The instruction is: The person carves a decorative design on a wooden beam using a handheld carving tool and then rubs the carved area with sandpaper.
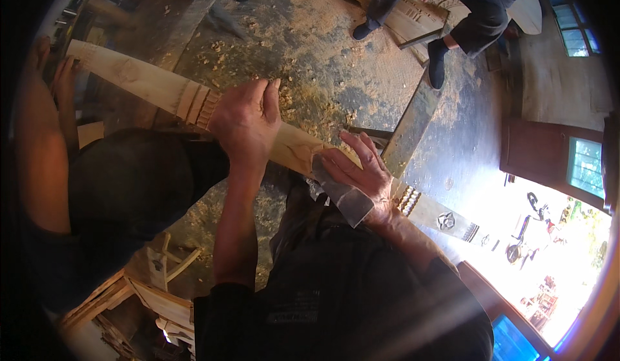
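Note:
A long pale wooden board (294, 148) with carved bands and motifs runs slantwise across in front of me, from far left to lower right. My left hand (247, 119) is closed over the board, beside a carved ridged band; whatever its curled fingers hold is hidden. My right hand (367, 170) holds a worn grey sheet that looks like sandpaper (349, 199). Its fingers reach across the wood, and the sheet hangs below the palm over the near edge. Past my right wrist, a carved round emblem (445, 221) shows on the board.
Close by on the left sits another person, whose hand (64, 77) is at the board's far-left end. Another person sits opposite, one shoe (436, 64) near a floor beam (413, 125). Wood shavings (303, 57) litter the floor. A bright doorway (555, 251) opens at right, bicycle outside.

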{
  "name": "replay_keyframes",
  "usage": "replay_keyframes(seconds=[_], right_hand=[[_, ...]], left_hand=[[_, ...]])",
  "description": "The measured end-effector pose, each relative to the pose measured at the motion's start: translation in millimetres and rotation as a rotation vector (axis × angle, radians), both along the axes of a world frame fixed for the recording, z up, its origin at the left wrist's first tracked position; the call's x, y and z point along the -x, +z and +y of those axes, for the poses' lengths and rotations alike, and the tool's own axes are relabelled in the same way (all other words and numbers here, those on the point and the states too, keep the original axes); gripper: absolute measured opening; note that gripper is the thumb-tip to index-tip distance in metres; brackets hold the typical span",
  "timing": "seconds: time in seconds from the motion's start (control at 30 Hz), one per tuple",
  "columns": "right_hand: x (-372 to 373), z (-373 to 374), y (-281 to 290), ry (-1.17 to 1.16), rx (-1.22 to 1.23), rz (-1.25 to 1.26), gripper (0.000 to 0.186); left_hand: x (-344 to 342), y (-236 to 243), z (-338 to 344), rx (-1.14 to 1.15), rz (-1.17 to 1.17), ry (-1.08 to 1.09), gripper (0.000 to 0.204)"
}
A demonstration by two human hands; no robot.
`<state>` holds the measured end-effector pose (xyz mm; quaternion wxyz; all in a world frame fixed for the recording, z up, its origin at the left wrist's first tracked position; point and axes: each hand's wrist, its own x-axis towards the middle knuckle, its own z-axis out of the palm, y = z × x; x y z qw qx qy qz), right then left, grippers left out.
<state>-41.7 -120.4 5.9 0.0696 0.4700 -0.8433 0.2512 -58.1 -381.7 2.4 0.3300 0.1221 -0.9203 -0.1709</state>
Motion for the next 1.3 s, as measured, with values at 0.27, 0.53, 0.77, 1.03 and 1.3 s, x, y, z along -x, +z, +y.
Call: replay_keyframes(seconds=[0.27, 0.53, 0.77, 1.03, 1.3], right_hand=[[2.6, -0.5, 2.4, 0.013, -0.012, -0.05, 0.04], [7.1, -8.3, -4.4, -0.001, 0.071, 0.002, 0.038], [11.0, -37.2, 1.8, 0.091, 0.014, -0.075, 0.056], [7.6, -49.3, 7.2, 0.022, 0.123, -0.105, 0.036], [0.5, -41.1, -2.5, -0.031, 0.107, 0.015, 0.028]], left_hand=[[-4.3, -5.7, 1.3, -0.189, 0.134, 0.001, 0.008], [-12.8, -17.2, -4.4, -0.463, 0.353, 0.027, 0.014], [-14.1, -21.5, -5.7, -0.597, 0.484, 0.037, 0.019], [-14.2, -18.9, -4.6, -0.561, 0.415, 0.031, 0.018], [-12.2, -18.6, -4.7, -0.523, 0.417, 0.017, 0.018]])
